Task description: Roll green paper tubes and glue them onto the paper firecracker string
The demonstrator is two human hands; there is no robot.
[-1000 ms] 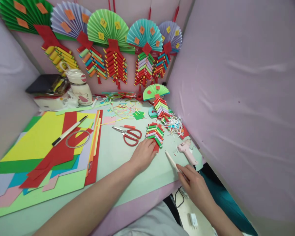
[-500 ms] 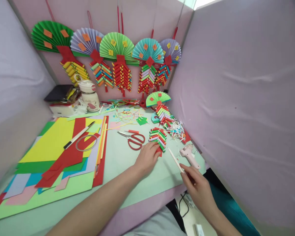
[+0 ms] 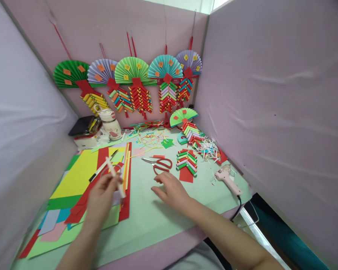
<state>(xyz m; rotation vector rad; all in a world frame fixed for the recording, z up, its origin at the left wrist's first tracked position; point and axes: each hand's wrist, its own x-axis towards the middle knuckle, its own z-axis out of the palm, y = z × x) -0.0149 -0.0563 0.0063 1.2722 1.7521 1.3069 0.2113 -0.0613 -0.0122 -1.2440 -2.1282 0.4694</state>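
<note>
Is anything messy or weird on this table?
Yes, it's messy! Thin colored scraps lie scattered toward the back of the table, and tangled white strips sit heaped on the right, near the small green fan, like leftover trimmings. The colored sheets on the left lie crooked, edges not lined up. Nothing looks broken.

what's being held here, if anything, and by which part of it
The left hand holds a white stick around its middle, both ends showing. The right hand, near the red-handled scissors, holds nothing that shows.
</note>
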